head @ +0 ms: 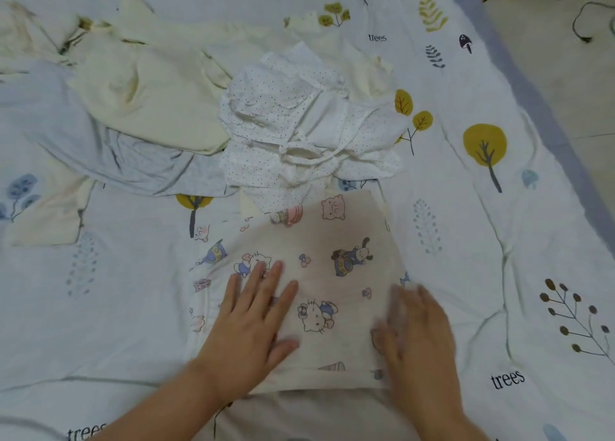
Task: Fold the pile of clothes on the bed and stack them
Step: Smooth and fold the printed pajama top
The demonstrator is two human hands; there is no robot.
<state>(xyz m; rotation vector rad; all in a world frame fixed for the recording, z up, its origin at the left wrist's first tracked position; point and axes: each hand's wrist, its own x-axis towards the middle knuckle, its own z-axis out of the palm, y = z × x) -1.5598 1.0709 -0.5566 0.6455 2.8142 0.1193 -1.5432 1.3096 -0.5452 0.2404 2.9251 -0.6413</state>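
A cream garment printed with cartoon characters (326, 274) lies flat on the bed in front of me. My left hand (253, 320) presses on its left half with straight, spread fingers. My right hand (416, 327) lies flat on its right edge and is blurred by motion. Behind it sits the unfolded pile: a white dotted garment with ties (299, 131), a pale yellow garment (149, 107) and a light grey one (100, 147).
The bed sheet (466, 240) is white with tree and leaf prints. Another cream piece (46, 221) lies at the left. The bed's grey edge (545, 107) runs along the right, with floor and a dark cable (582, 24) beyond.
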